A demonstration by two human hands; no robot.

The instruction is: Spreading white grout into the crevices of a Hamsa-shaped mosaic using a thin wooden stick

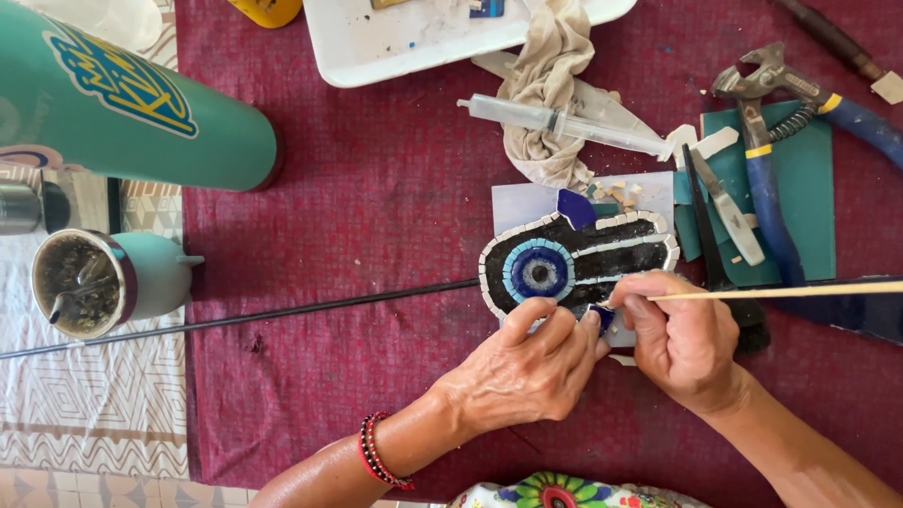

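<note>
Left hand [523, 369] pinches small blue tile [600, 316] at near edge of mosaic [576, 259], mid-table. Right hand [679, 339] grips thin wooden stick [781, 293]. Tile likely light, stiff, brittle, sharp-edged; best held by flat faces. Nippers [767, 141] lie far right.

Single head-worn camera, looking straight down, close over the surface [376, 188]; wearer's forearms enter from 6 o'clock.

Two hands [602, 353], one mosaic piece [576, 259], one syringe [564, 122], one pair of nippers [767, 141], one white tray [395, 42], one green bottle [132, 103]
</note>
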